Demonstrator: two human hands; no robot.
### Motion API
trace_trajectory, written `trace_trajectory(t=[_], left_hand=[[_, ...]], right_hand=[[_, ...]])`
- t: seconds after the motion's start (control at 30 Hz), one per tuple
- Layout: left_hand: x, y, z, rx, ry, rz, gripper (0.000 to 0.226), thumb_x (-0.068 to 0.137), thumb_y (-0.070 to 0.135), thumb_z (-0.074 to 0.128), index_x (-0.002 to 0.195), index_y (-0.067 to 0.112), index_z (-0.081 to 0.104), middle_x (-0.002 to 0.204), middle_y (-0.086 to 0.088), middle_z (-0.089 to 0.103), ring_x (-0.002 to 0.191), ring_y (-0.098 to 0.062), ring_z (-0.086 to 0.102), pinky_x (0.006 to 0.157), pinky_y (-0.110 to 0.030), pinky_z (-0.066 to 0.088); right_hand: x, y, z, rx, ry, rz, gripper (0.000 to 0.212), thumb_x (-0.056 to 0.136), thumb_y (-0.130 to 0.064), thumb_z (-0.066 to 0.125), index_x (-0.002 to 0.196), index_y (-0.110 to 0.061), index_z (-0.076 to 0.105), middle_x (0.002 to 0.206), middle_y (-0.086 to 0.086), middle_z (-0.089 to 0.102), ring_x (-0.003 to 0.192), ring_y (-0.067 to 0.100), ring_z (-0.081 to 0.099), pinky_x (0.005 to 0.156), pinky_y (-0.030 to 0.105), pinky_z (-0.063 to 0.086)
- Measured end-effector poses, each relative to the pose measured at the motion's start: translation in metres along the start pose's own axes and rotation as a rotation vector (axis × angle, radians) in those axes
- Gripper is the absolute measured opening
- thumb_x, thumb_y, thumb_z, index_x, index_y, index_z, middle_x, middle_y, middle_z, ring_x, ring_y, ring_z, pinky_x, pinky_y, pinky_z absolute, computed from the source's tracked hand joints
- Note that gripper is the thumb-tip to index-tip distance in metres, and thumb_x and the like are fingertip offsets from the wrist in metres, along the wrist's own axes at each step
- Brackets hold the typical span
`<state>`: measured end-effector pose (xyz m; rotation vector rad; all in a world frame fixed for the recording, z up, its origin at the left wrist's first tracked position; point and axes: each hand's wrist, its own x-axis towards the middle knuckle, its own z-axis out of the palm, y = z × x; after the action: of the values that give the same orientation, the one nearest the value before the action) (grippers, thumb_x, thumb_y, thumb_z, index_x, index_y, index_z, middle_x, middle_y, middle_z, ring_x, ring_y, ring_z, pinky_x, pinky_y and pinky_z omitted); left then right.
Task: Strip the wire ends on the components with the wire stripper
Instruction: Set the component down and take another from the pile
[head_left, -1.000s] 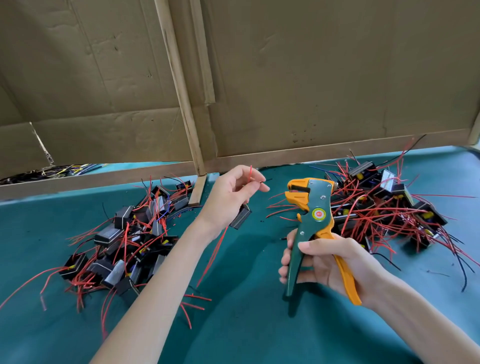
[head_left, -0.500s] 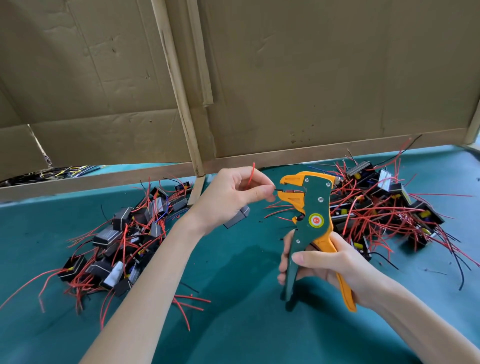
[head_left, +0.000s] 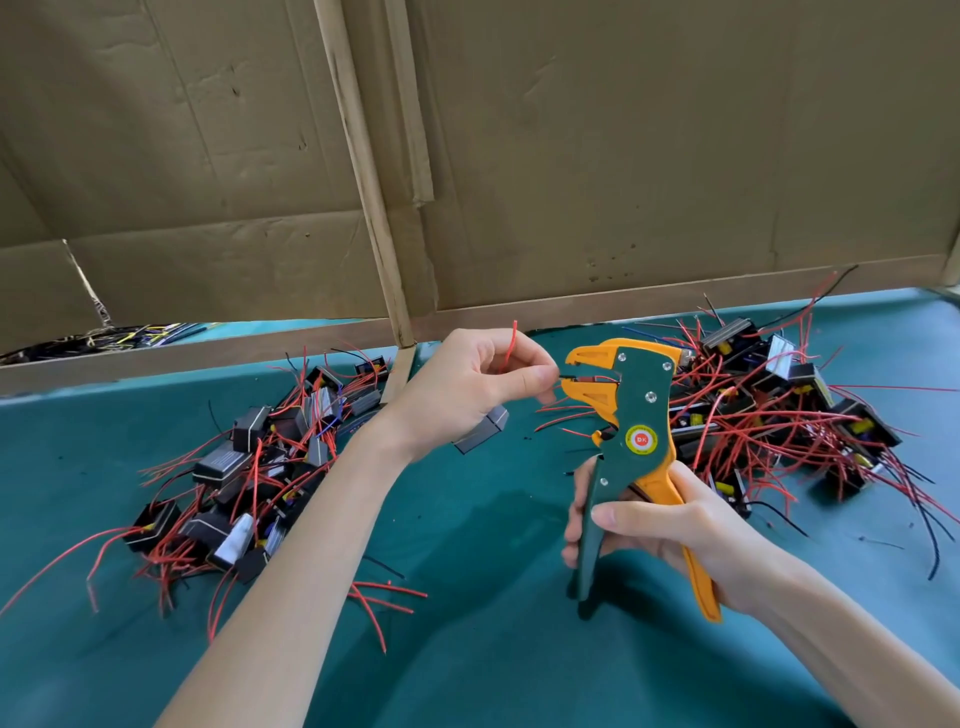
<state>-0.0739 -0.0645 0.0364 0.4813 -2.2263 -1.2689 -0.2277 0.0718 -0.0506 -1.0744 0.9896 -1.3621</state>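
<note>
My right hand (head_left: 670, 535) grips the handles of a green and orange wire stripper (head_left: 631, 436), held upright with its jaws pointing left. My left hand (head_left: 478, 384) pinches the wires of a small black component (head_left: 480, 431), which hangs below the fingers. A thin black wire end reaches from my fingertips into the stripper's jaws. A red wire (head_left: 511, 345) of the same component sticks up above my fingers.
A pile of black components with red wires (head_left: 244, 478) lies on the green mat at the left. Another pile (head_left: 789, 410) lies at the right, behind the stripper. Cardboard walls (head_left: 649, 156) and a wooden strip (head_left: 363, 156) close the back.
My hands have come together. The stripper rose and tilted towards the left hand, and the black wire end now lies in its jaws.
</note>
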Motion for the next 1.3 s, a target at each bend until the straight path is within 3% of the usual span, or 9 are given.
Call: trace_trajectory(t=[0.37,0.5,0.73,0.83,0.97,1.03,1.1,1.2,1.3], left_hand=[[-0.001,0.003,-0.002,0.014,-0.038,-0.008,0.008,0.09,0.007,0.063,0.084,0.012,0.067,0.072,0.007,0.072,0.073,-0.003,0.066,0.072,-0.009,0.046],[-0.002,0.005,-0.004,0.031,-0.062,-0.002,0.008,0.089,0.005,0.064,0.083,0.009,0.067,0.071,0.007,0.071,0.072,-0.002,0.066,0.072,-0.01,0.047],[-0.003,0.006,-0.008,0.046,-0.078,0.011,0.005,0.088,0.005,0.065,0.085,0.006,0.068,0.074,0.002,0.07,0.071,-0.003,0.065,0.073,-0.013,0.048],[-0.003,0.005,-0.009,0.03,-0.084,0.011,0.006,0.089,0.007,0.065,0.084,0.01,0.067,0.073,0.006,0.071,0.07,-0.002,0.065,0.069,-0.012,0.048],[0.0,-0.005,0.001,0.025,-0.043,-0.03,0.011,0.093,0.01,0.06,0.087,0.016,0.053,0.075,0.001,0.069,0.064,0.004,0.059,0.057,-0.008,0.042],[0.002,-0.013,0.009,0.02,-0.034,-0.064,0.013,0.096,0.011,0.055,0.088,0.017,0.047,0.079,0.002,0.066,0.063,0.007,0.055,0.058,-0.009,0.04],[0.003,-0.021,0.013,-0.003,-0.01,-0.105,0.011,0.1,0.017,0.049,0.089,0.018,0.047,0.083,0.004,0.058,0.063,0.005,0.05,0.063,-0.01,0.038],[0.005,-0.03,0.012,-0.044,0.027,-0.197,0.018,0.094,0.034,0.043,0.089,0.018,0.048,0.082,0.003,0.044,0.064,-0.006,0.036,0.07,-0.023,0.031],[0.007,-0.044,0.014,0.039,0.045,-0.268,0.015,0.096,0.027,0.039,0.086,0.021,0.048,0.079,0.01,0.045,0.059,0.011,0.042,0.066,-0.021,0.03]], right_hand=[[-0.002,0.001,0.0,-0.057,-0.013,0.001,0.027,0.07,-0.025,0.084,0.088,-0.009,0.07,0.083,0.024,0.068,0.078,0.046,0.068,0.075,0.049,0.057],[-0.005,-0.001,0.004,-0.08,0.02,0.002,0.041,0.061,-0.041,0.091,0.082,-0.012,0.07,0.075,0.019,0.065,0.069,0.04,0.066,0.069,0.045,0.057],[-0.007,-0.004,0.008,-0.132,0.066,0.035,0.043,0.055,-0.044,0.092,0.073,-0.014,0.067,0.063,0.019,0.061,0.055,0.035,0.06,0.057,0.04,0.055],[-0.008,-0.004,0.013,-0.142,0.147,0.036,0.028,0.06,-0.035,0.084,0.066,-0.015,0.065,0.057,0.02,0.057,0.048,0.032,0.056,0.051,0.036,0.052],[-0.003,0.01,0.018,-0.149,0.376,0.056,0.032,0.063,-0.035,0.074,0.046,-0.016,0.055,0.048,0.015,0.048,0.036,0.024,0.045,0.042,0.029,0.044],[-0.001,0.012,0.018,-0.044,0.315,0.067,0.018,0.066,-0.025,0.074,0.054,-0.016,0.063,0.054,0.016,0.054,0.042,0.027,0.053,0.047,0.034,0.051],[0.003,0.01,0.014,0.106,0.203,0.063,0.006,0.067,-0.014,0.072,0.071,-0.01,0.072,0.068,0.021,0.062,0.06,0.036,0.064,0.061,0.045,0.058],[0.008,0.008,0.003,0.194,0.172,0.069,0.014,0.066,-0.011,0.071,0.078,-0.006,0.074,0.077,0.025,0.066,0.073,0.042,0.068,0.068,0.048,0.058],[0.01,0.005,-0.004,0.236,0.178,0.053,0.021,0.061,-0.015,0.074,0.08,-0.006,0.074,0.079,0.025,0.066,0.075,0.042,0.069,0.068,0.047,0.058]])
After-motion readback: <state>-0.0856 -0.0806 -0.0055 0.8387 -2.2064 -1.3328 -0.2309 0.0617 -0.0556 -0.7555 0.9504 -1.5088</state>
